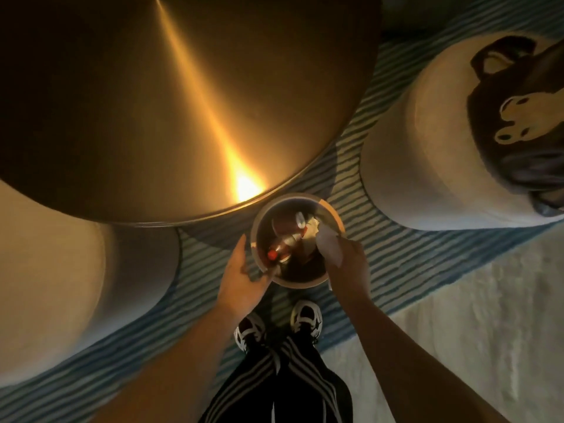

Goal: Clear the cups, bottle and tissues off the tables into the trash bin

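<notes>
Looking straight down: a person stands at the edge of a round metal table (pixel 171 96), both hands over a small round trash bin (pixel 305 283) that sits between them, just ahead of the shoes. The left hand (pixel 244 279) closes on the bin's near-left rim. The right hand (pixel 346 257) pinches one crumpled white tissue (pixel 328 247) at the bin's right rim. The tissue looks soft and near weightless, so any loose pinch should hold it. Inside the bin, between the hands, lies one bottle (pixel 282 247) with a red cap, probably light, smooth plastic, best gripped round its body. Beyond it is one pale cup (pixel 300 221) and more pale paper; the dim light hides any further count. Two cushioned seats flank the hands
</notes>
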Demonstrator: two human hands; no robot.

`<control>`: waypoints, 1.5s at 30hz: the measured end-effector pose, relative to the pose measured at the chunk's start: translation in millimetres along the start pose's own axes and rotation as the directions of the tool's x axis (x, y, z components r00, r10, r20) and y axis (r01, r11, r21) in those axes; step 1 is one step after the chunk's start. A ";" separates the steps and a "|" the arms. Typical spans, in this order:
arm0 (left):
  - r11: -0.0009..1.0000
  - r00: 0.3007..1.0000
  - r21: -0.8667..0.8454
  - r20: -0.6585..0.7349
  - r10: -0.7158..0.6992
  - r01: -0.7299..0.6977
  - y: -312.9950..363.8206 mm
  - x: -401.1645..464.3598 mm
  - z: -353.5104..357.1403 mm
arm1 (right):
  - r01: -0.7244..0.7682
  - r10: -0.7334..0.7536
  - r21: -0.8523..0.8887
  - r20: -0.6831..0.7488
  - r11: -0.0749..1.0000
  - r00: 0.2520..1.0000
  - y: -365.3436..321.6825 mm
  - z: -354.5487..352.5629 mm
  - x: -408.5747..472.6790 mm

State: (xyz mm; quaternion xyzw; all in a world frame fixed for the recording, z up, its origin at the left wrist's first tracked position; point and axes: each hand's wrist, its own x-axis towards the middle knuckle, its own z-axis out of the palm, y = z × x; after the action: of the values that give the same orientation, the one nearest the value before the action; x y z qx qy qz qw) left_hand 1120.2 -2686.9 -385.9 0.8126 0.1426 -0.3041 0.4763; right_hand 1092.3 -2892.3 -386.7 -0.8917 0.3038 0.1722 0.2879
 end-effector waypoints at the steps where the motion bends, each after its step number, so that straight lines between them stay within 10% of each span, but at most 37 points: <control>1: 0.998 0.999 0.059 -0.001 -0.032 0.032 -4.7 -1.5 -6.5 | 0.004 -0.004 0.014 0.001 1.000 1.000 -3.7 2.8 2.1; 6: 0.988 1.000 0.155 0.006 -0.029 0.028 -9.5 -18.8 -32.1 | 0.056 -0.096 0.219 0.177 0.974 0.979 -13.1 1.9 4.8; 16: 0.895 0.967 0.389 -0.039 0.250 -0.216 87.9 -111.9 -74.6 | 0.320 -0.308 -0.077 0.136 0.944 0.942 -41.6 -118.0 -63.3; 29: 0.918 0.875 0.396 -0.432 0.217 -0.031 131.6 -226.1 -151.7 | 0.570 -0.555 -0.181 0.130 0.802 0.822 -127.2 -220.9 -146.6; 45: 0.936 0.433 -0.097 -0.867 -0.247 0.340 18.7 -389.7 -223.4 | 0.978 -0.824 -0.009 0.537 0.211 0.182 -302.8 -87.4 -288.9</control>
State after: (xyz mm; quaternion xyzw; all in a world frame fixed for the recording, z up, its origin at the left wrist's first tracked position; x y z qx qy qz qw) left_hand 908.2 -2481.5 -46.7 0.8371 0.4872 0.0629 0.2406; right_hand 1079.5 -2621.7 -55.9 -0.8642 -0.4026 0.2016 0.2247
